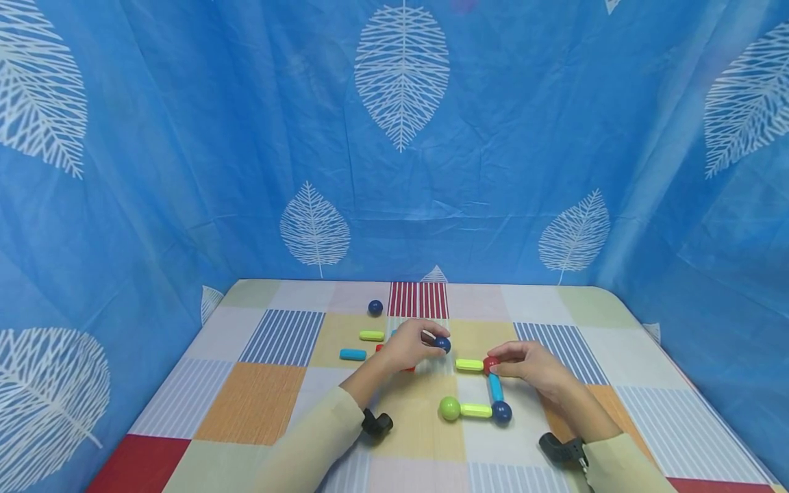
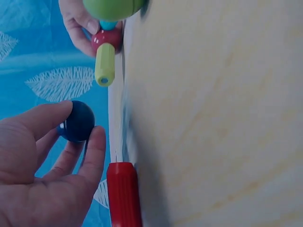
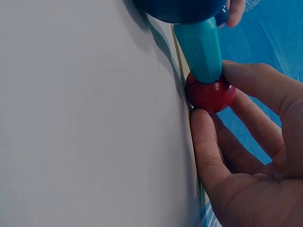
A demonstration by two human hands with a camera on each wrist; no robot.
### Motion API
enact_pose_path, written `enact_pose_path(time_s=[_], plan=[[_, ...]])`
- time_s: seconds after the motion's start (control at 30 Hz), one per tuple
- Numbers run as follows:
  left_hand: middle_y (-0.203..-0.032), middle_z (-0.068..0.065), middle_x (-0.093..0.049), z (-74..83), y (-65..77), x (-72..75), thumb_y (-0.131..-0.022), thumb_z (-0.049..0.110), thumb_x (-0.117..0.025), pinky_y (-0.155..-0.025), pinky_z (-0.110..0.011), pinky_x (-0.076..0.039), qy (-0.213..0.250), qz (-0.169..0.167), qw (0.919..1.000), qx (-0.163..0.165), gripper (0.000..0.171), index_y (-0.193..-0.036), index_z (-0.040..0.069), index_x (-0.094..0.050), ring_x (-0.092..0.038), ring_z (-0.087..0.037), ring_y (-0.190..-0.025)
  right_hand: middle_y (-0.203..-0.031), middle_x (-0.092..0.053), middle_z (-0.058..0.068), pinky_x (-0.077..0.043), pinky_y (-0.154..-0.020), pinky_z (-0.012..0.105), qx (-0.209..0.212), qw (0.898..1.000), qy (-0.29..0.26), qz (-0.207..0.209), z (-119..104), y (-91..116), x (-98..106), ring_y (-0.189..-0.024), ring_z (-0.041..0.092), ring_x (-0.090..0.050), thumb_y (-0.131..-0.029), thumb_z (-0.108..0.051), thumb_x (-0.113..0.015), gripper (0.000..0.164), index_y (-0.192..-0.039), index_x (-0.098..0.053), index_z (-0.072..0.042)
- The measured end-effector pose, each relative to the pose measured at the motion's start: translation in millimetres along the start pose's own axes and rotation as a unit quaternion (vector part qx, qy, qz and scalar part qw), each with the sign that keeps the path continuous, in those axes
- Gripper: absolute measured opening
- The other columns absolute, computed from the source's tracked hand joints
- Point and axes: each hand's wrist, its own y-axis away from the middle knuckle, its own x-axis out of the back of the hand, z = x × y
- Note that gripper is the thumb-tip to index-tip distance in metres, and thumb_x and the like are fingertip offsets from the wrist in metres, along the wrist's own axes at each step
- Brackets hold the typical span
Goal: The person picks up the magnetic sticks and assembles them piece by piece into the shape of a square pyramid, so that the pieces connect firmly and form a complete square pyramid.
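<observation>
My left hand (image 1: pixel 411 344) pinches a dark blue ball (image 2: pixel 79 121) between thumb and fingers, just left of the free end of a yellow-green rod (image 1: pixel 470 365). That rod joins a red ball (image 1: pixel 490 365), which my right hand (image 1: pixel 535 367) grips with thumb and fingertips. From the red ball a light blue rod (image 3: pixel 199 49) runs toward the near side to another dark blue ball (image 1: pixel 502 412). A second yellow-green rod (image 1: pixel 476 410) leads left from there to a green ball (image 1: pixel 450 409). Together these pieces form a three-sided shape on the table.
Left of my left hand lie a loose yellow-green rod (image 1: pixel 372 335) and a blue rod (image 1: pixel 353 354). A red rod (image 2: pixel 124 194) sits close below that hand, partly hidden in the head view. Farther back rests a dark blue ball (image 1: pixel 375 307). A patchwork cloth (image 1: pixel 259 404) covers the table.
</observation>
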Motion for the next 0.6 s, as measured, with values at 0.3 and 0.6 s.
enact_pose_path(time_s=[0.3,0.6], plan=[[-0.113,0.001,-0.072,-6.3,7.8,-3.8,-0.086,0.01,-0.082,-0.093,-0.035,-0.059,-0.02,-0.015,0.9997,0.0,0.026,-0.111,0.018,-0.077,-0.07,-0.018,-0.107,-0.113,-0.076,0.005,-0.05,-0.094,0.035,-0.001,1.0,0.003,0.003,-0.9,0.1,-0.2,-0.107,0.02,-0.064,-0.085,-0.021,-0.084,0.036,-0.117,-0.075,-0.008],[-0.105,0.0,-0.076,-4.2,9.4,-8.7,-0.083,0.008,-0.084,-0.088,-0.027,-0.058,-0.04,-0.034,0.9986,-0.007,0.024,-0.105,0.014,-0.076,-0.071,-0.011,-0.095,-0.112,-0.076,0.005,-0.049,-0.096,0.038,-0.003,1.0,0.002,0.002,-0.3,-0.4,-0.5,-0.107,0.02,-0.064,-0.085,-0.022,-0.083,0.035,-0.117,-0.075,-0.008]])
